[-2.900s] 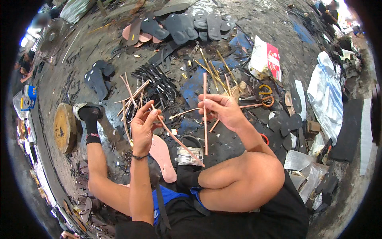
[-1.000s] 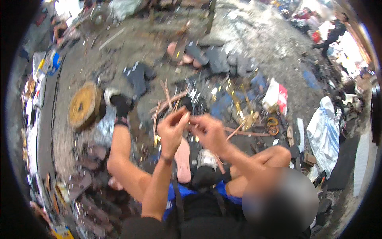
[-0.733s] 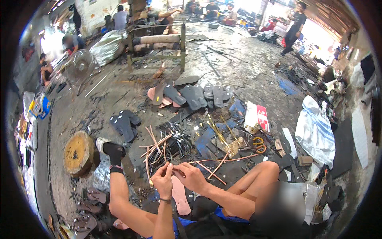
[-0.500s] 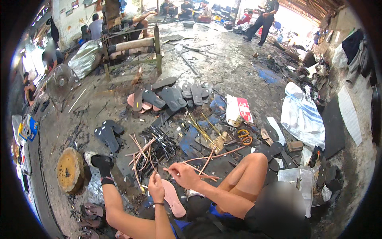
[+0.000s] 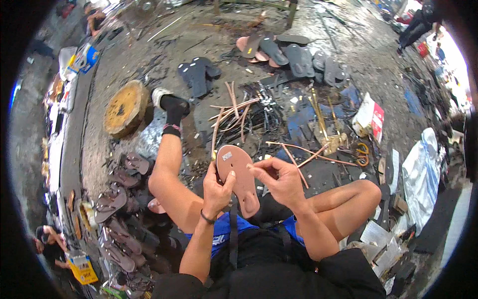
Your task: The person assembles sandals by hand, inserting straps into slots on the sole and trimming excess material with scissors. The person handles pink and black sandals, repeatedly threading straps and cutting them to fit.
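A pink sandal sole [image 5: 239,172] with a small label near its toe end and a small dark hole is raised in front of me. My left hand [image 5: 217,193] grips its left edge, thumb on top and fingers beneath. Just above those fingers runs a thin pinkish-brown strap [image 5: 215,130]; whether the hand holds it too I cannot tell. Beside the sole's right edge, my right hand [image 5: 283,183] has thumb and forefinger pinched together. What lies between those fingertips, if anything, is too small to make out.
Beyond my hands lies a heap of black straps [image 5: 256,107]. More pinkish straps [image 5: 298,157] lie to its right. Dark soles [image 5: 199,74] sit farther off. At left are a round wooden block [image 5: 125,108] and finished-looking sandals [image 5: 119,229]. A white sack [image 5: 423,174] lies at right.
My left hand has taken up the pink sole, which lay on the ground between my legs. My right hand has come to the sole's right side. The view has turned and tipped downward.
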`<state>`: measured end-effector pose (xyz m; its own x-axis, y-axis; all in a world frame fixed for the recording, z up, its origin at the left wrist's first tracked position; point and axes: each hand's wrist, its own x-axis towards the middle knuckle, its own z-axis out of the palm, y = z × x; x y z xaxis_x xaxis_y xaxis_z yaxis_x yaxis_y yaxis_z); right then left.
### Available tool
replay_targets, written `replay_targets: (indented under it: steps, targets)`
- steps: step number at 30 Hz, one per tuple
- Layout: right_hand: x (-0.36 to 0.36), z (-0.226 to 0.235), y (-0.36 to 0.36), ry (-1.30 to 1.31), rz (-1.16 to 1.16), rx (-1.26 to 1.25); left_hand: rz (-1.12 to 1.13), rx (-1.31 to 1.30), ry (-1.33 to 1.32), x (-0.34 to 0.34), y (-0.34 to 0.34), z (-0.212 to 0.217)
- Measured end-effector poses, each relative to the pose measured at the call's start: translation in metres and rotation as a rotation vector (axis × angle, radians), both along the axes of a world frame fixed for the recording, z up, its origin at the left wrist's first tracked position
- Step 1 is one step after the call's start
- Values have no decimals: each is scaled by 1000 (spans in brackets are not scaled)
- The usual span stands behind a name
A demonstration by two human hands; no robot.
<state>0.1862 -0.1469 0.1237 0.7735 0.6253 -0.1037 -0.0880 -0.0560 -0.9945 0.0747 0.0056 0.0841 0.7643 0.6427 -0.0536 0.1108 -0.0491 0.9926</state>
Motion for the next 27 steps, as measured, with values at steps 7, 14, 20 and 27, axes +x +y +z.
replay_targets:
  steps: [7, 14, 20, 27]
  targets:
    - [-31, 4, 8, -96, 141, -90, 3, -176, 42, -47, -18, 27]
    - [-39, 0, 1, -237, 161, -257, -82, 36, 74, -62, -23, 21]
    - [-57, -30, 7, -293, -3, -248, -135, 233, 67, -61, -25, 9]
    - [-56, -46, -2, -271, 151, -224, -208, 231, -19, -70, -12, -9]
